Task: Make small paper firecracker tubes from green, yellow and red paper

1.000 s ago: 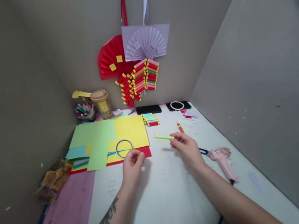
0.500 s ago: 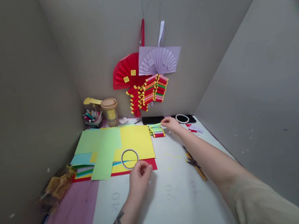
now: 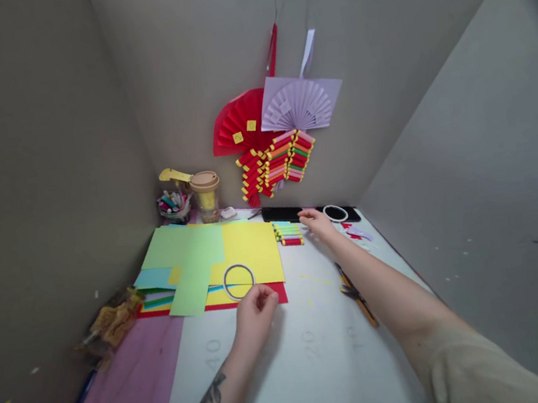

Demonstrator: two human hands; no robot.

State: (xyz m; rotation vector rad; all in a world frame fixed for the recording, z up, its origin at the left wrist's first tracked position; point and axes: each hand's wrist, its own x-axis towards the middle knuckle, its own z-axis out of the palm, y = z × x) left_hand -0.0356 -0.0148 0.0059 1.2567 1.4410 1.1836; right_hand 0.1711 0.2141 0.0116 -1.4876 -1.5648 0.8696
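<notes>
My left hand is over the front edge of the coloured sheets, fingers curled with thumb and fingertips close together, near a white tape ring; whether something small is pinched cannot be made out. My right hand reaches to the back of the table, its fingers a little apart and holding nothing visible. Just left of it lies a row of small paper rolls, pale green, blue and red with yellow ends. Green paper and yellow paper overlap on the left.
A cutter and scissors lie beneath my right forearm. At the back are a black phone, another tape ring, a lidded cup and a pen holder. Paper fans with firecracker strings hang on the wall.
My right hand has let go of a pale roll and moved slightly away from the row. The camera view has shifted a little; my left hand keeps nearly the same pose.
</notes>
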